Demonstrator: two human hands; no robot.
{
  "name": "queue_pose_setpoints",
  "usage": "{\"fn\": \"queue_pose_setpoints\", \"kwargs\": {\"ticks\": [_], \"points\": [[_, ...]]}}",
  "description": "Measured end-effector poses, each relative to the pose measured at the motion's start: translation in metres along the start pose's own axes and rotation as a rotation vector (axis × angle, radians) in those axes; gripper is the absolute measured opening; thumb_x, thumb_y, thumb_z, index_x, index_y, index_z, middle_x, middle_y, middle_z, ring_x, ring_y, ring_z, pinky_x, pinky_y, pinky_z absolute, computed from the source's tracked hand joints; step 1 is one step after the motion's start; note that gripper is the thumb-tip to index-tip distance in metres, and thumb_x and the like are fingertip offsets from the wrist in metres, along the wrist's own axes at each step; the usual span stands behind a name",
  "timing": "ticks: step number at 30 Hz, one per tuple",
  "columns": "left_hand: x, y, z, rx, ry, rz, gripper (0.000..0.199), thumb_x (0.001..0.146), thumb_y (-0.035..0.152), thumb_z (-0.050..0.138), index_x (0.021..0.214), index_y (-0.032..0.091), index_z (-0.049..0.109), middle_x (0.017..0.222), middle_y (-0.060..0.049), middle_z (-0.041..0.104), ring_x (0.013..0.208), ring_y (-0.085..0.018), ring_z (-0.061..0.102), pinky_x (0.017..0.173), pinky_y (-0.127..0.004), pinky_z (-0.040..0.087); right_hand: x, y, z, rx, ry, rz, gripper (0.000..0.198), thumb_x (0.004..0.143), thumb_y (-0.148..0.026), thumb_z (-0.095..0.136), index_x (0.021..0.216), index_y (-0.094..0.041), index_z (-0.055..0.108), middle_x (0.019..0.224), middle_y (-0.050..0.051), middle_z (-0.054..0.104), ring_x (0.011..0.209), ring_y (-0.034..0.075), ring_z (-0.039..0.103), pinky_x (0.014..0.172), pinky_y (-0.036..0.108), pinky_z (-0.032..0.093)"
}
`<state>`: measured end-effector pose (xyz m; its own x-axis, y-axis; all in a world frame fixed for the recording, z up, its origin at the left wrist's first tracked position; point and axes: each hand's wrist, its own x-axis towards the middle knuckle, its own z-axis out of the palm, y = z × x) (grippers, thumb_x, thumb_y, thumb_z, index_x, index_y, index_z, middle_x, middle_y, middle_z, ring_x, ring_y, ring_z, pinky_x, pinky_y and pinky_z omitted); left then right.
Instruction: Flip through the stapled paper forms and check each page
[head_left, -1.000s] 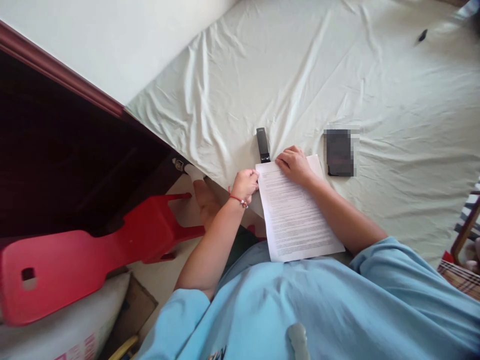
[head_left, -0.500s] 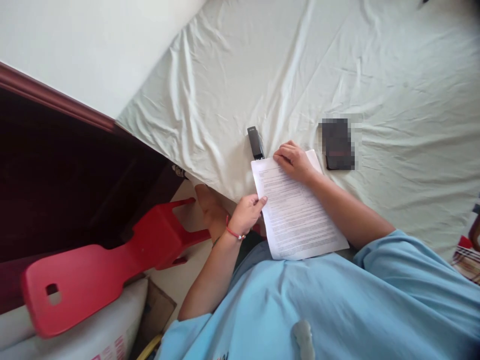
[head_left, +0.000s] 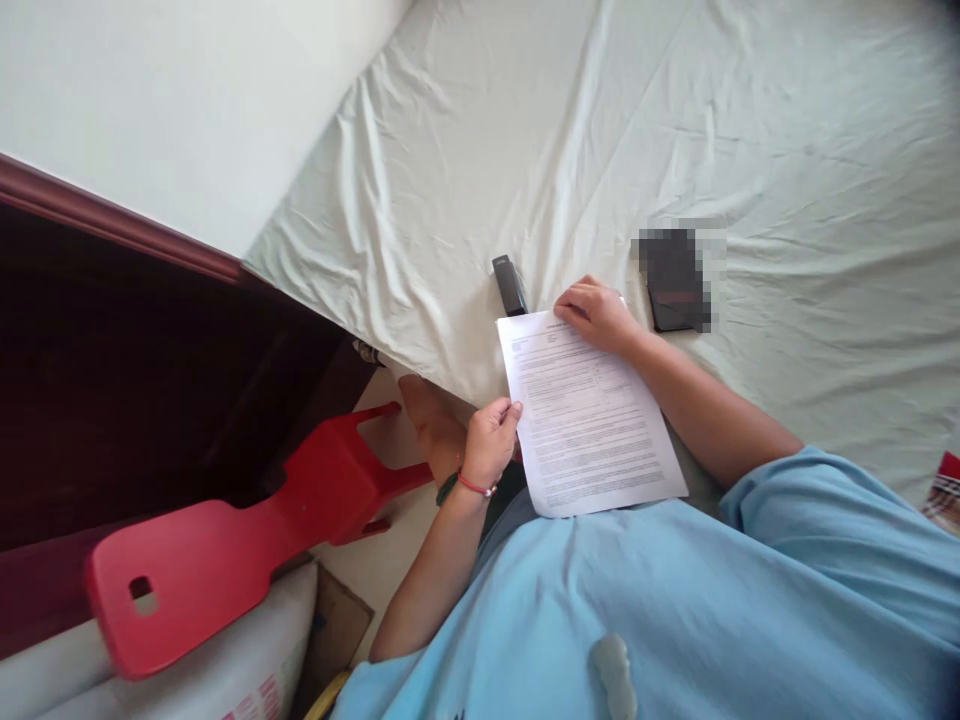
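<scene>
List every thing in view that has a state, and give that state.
Paper: printed side up
Left hand: pinching the paper's left edge
Right hand: resting on its top edge
Black stapler-like object: lying down
Dark rectangular item: lying flat, pixelated
Cloth: wrinkled
Red chair: upright

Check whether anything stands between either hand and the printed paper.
Nothing visible does: the left hand pinches the printed paper by its left edge, and the right hand lies over its far edge. The black stapler sits near the far-left corner, in neither hand's way.
</scene>
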<state>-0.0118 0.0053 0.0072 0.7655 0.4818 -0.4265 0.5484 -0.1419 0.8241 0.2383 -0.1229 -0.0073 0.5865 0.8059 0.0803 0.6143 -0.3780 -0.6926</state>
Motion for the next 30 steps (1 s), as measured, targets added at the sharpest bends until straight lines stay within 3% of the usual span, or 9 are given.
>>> {"fn": "queue_pose_setpoints", "kwargs": {"ticks": [3,6,11,17,21,25,28,30], "points": [[-0.005,-0.003,-0.001,0.073,0.144,0.062,0.027,0.093,0.041,0.060,0.093,0.017,0.072,0.076,-0.003,0.070,0.069,-0.016,0.065,0.067,-0.026,0.050,0.001,0.000,0.007,-0.052,-0.003,0.017,0.028,0.100,-0.031,0.050,0.091,-0.017,0.073,0.103,0.012,0.077,0.108,0.030,0.059,0.094,0.043,0.039],[-0.011,-0.001,-0.002,0.242,0.326,0.172,0.028,0.092,0.033,0.062,0.109,0.016,0.075,0.100,-0.009,0.076,0.078,-0.017,0.070,0.078,-0.029,0.055,0.002,-0.002,0.011,-0.095,-0.019,0.031,0.029,0.101,-0.031,0.050,0.091,-0.017,0.073,0.103,0.013,0.076,0.110,0.032,0.057,0.093,0.044,0.037],[-0.019,0.000,0.003,0.359,0.300,0.331,0.029,0.096,0.036,0.061,0.108,0.017,0.078,0.098,-0.009,0.074,0.072,-0.015,0.067,0.071,-0.027,0.055,0.002,-0.003,0.010,-0.107,-0.027,0.034,0.028,0.102,-0.031,0.050,0.090,-0.017,0.072,0.102,0.013,0.076,0.109,0.031,0.056,0.093,0.044,0.037],[-0.023,-0.003,0.011,0.141,0.186,0.115,0.042,0.093,0.052,0.064,0.110,0.014,0.075,0.091,-0.011,0.079,0.079,-0.022,0.073,0.074,-0.032,0.056,0.000,0.004,0.008,0.031,0.065,-0.059,0.026,0.099,-0.032,0.051,0.087,-0.018,0.070,0.095,0.011,0.075,0.098,0.027,0.059,0.093,0.042,0.044],[-0.030,-0.002,0.013,0.099,0.120,0.091,0.046,0.094,0.058,0.061,0.099,0.015,0.076,0.091,-0.010,0.079,0.079,-0.023,0.072,0.071,-0.032,0.054,-0.001,0.002,0.007,0.184,0.148,-0.173,0.028,0.101,-0.038,0.049,0.086,-0.021,0.067,0.086,0.007,0.070,0.091,0.023,0.058,0.090,0.039,0.047],[-0.038,-0.007,0.008,0.052,0.171,0.111,0.050,0.098,0.060,0.056,0.090,0.015,0.075,0.081,-0.007,0.076,0.074,-0.020,0.068,0.072,-0.031,0.052,-0.002,-0.003,0.008,0.157,0.254,-0.177,0.026,0.102,-0.041,0.050,0.095,-0.023,0.067,0.097,0.008,0.069,0.104,0.025,0.058,0.100,0.044,0.046],[-0.040,-0.021,-0.001,-0.087,0.284,0.097,0.050,0.095,0.063,0.062,0.096,0.015,0.077,0.090,-0.008,0.078,0.086,-0.023,0.072,0.081,-0.033,0.056,-0.004,-0.002,0.010,0.118,0.357,-0.075,0.027,0.100,-0.040,0.053,0.115,-0.022,0.066,0.121,0.012,0.066,0.117,0.028,0.057,0.105,0.045,0.046],[-0.040,-0.031,-0.005,-0.200,0.353,0.075,0.051,0.093,0.063,0.066,0.102,0.014,0.077,0.100,-0.010,0.079,0.097,-0.025,0.073,0.091,-0.036,0.057,-0.005,-0.003,0.009,0.152,0.359,0.017,0.037,0.097,-0.039,0.055,0.128,-0.019,0.061,0.130,0.015,0.063,0.111,0.026,0.062,0.097,0.041,0.049]]}}
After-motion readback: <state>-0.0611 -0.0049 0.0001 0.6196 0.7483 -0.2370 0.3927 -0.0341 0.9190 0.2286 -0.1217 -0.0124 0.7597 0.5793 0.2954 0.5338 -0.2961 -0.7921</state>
